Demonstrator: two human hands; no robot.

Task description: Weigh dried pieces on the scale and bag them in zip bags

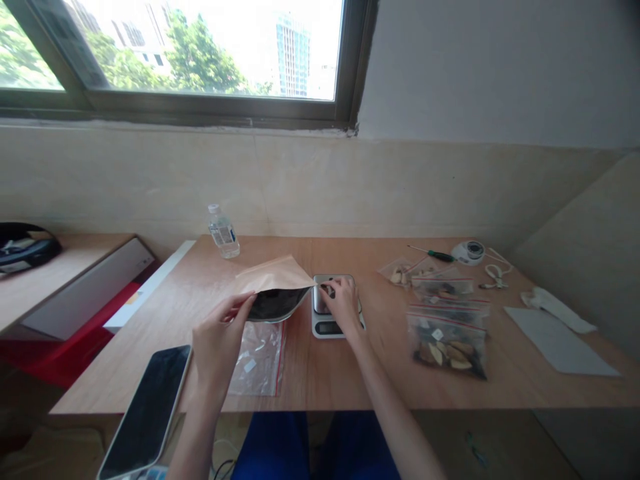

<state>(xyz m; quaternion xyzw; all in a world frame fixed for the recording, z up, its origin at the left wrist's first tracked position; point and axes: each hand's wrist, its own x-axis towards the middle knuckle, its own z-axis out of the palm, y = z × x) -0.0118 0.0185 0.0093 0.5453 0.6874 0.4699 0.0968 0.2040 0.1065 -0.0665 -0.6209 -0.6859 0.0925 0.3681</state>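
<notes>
My left hand [229, 327] pinches the near edge of a kraft paper pouch [275, 272]. The pouch's mouth gapes towards me and shows a dark inside. Its right corner reaches the left side of a small digital scale [327, 329]. Over the scale's pan, my right hand [343, 301] has its fingers closed together, close to small dark bits on the pan. Whether these fingers grip a bit, I cannot make out. Below the pouch, a clear zip bag [257, 363] with a red seal lies flat on the table.
Zip bags of dried slices [447, 350] lie at right, behind them a screwdriver [440, 255] and a white camera [469, 252]. White paper [560, 340] rests far right. A water bottle [224, 233] stands at back left. A tablet [147, 410] overhangs the table's front left.
</notes>
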